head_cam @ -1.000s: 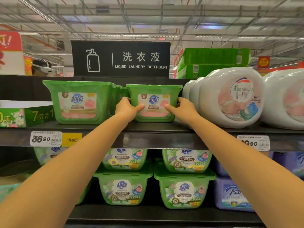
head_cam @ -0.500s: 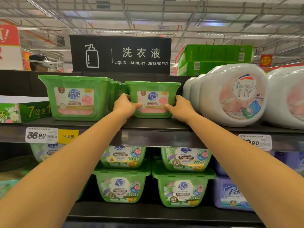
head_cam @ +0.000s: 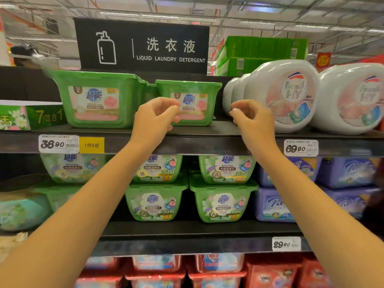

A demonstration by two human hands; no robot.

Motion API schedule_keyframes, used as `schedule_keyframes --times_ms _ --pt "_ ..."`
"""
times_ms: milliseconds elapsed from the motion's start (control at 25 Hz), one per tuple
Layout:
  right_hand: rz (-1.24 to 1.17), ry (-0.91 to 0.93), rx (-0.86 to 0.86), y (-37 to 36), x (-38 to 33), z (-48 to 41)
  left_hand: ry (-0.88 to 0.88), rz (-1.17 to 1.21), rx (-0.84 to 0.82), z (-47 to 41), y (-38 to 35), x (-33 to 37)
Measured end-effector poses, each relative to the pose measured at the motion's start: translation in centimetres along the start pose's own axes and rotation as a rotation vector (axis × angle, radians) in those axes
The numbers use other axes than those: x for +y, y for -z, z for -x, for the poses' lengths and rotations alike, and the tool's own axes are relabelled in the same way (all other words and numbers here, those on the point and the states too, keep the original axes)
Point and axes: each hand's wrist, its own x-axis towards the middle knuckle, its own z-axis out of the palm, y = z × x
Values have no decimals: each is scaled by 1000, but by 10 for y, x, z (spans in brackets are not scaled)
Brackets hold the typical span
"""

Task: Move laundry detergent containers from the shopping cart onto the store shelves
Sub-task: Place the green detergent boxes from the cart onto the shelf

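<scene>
A small green detergent pod tub [head_cam: 193, 94] with a pink label stands on the top shelf [head_cam: 207, 142], pushed back behind a larger green tub [head_cam: 97, 98] on its left. My left hand [head_cam: 155, 117] hovers in front of the small tub, fingers loosely curled, holding nothing. My right hand [head_cam: 253, 119] hangs to the tub's right, in front of the white jugs, fingers also loosely curled and holding nothing. Neither hand touches the tub. The shopping cart is out of view.
White round detergent jugs [head_cam: 284, 94] fill the top shelf's right side. Green tubs [head_cam: 222, 200] and purple tubs [head_cam: 272, 204] are stacked on the middle shelf, red tubs [head_cam: 158, 265] below. A black aisle sign [head_cam: 143, 46] stands above. A person's head [head_cam: 25, 57] shows far left.
Both hands have let go of the small green tub and pulled back toward me. The tub now stands alone on the top shelf.
</scene>
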Motion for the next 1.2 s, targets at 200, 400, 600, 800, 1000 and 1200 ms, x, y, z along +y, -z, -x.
schedule_keyframes --times_ms 200,400,600,800,1000,1200 --pt "-101 -137 7 48 -4 114 94 98 -265 99 12 -19" --pt "-54 -464 -29 76 27 249 430 171 -339 207 20 -78" --pt "53 -757 -45 106 43 384 685 157 -435 312 20 -124" --pt "136 -1099 29 141 31 499 970 110 -589 416 22 -154" --pt "285 -1308 147 197 -7 584 1113 35 -871 492 -10 -151" --pt "384 -1447 431 258 -67 657 989 30 -1219 538 -80 -119"
